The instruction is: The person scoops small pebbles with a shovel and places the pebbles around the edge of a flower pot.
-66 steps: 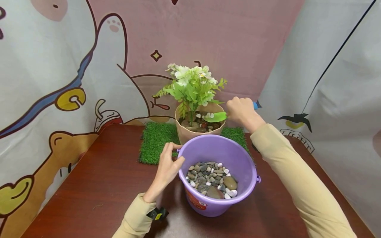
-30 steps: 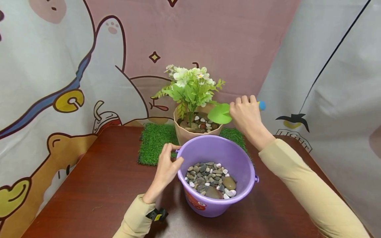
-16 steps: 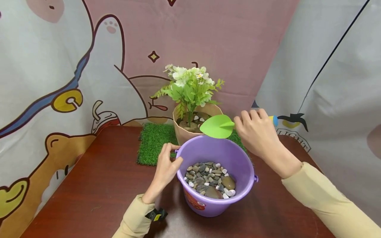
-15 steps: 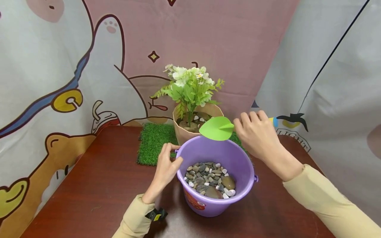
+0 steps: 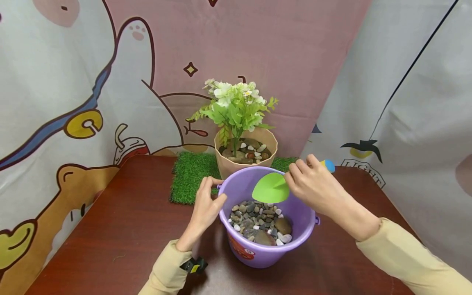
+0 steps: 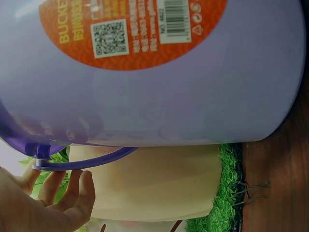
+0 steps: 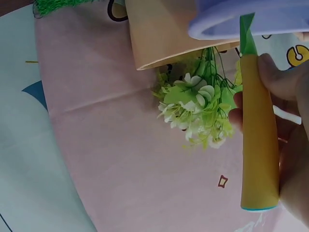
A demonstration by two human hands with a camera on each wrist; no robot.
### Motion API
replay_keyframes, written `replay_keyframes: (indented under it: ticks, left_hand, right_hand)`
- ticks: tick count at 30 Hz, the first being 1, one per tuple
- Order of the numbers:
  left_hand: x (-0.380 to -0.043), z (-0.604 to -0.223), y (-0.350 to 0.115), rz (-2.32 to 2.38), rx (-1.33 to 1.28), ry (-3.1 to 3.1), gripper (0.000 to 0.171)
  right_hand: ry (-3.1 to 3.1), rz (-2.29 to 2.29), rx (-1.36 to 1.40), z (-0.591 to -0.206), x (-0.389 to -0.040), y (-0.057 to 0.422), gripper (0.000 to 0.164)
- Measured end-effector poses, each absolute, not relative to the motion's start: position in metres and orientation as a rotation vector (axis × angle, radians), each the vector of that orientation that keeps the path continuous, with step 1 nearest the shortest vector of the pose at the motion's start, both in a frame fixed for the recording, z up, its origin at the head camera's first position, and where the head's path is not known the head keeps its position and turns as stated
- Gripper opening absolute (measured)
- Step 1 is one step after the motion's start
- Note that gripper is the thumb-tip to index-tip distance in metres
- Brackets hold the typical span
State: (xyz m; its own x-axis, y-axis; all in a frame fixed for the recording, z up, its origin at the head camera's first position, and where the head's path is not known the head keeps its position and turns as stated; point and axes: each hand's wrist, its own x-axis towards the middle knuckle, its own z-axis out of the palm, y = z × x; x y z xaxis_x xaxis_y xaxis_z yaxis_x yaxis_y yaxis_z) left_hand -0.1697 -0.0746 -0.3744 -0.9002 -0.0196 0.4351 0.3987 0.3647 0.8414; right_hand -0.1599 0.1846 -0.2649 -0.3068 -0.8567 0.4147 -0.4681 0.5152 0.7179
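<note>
My right hand [image 5: 313, 184] grips a toy garden trowel by its yellow handle [image 7: 259, 130], which has a blue end. The trowel's green blade [image 5: 271, 188] reaches down inside the far part of a purple bucket [image 5: 258, 258], above the stones. Grey, brown and white pebbles [image 5: 254, 221] cover the bucket's bottom, two larger brown ones among them. On the left, my left hand [image 5: 206, 205] holds the bucket by its rim, fingers at the handle joint and thumb against the side. The bucket's purple handle [image 6: 91, 162] hangs beside those fingers in the left wrist view.
Behind the bucket, a beige flower pot [image 5: 230, 166] holds stones and a plant with white flowers [image 5: 239, 102]. It stands on a green artificial grass mat [image 5: 193, 180] on the brown table [image 5: 121, 233]. A printed cloth [image 5: 280, 49] hangs close behind.
My right hand has carried the trowel from over the pot's stones back toward me and down into the bucket. My left hand has stayed at the bucket's rim.
</note>
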Motion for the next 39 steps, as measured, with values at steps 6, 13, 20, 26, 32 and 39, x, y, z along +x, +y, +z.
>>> replay_keyframes:
  ticks: [6,13,20,26,32,39]
  left_hand:
    - [-0.17,-0.374,-0.075,-1.548,-0.331,-2.261,0.032]
    - [-0.17,-0.375,-0.074,-1.55,-0.323,-2.256,0.032]
    - [-0.17,-0.375,-0.073,-1.557,-0.33,-2.251,0.032]
    - [-0.171,-0.375,-0.074,-1.55,-0.33,-2.247,0.032]
    - [-0.17,-0.375,-0.075,-1.557,-0.328,-2.247,0.031]
    - [-0.171,-0.376,-0.075,-1.567,-0.339,-2.24,0.032]
  right_hand:
    - [-1.982,-0.701,1.146,-0.276,-0.163,0.182,0.029]
    - [-2.035,-0.821,1.202,-0.295,-0.167,0.174,0.01]
    - [-2.014,-0.88,1.235,-0.303,-0.172,0.167,0.015]
    - [-1.985,-0.922,1.294,-0.303,-0.18,0.168,0.01]
    - [-2.033,-0.849,1.335,-0.306,-0.189,0.174,0.01]
    - [-2.081,-0.676,1.4,-0.299,-0.193,0.183,0.013]
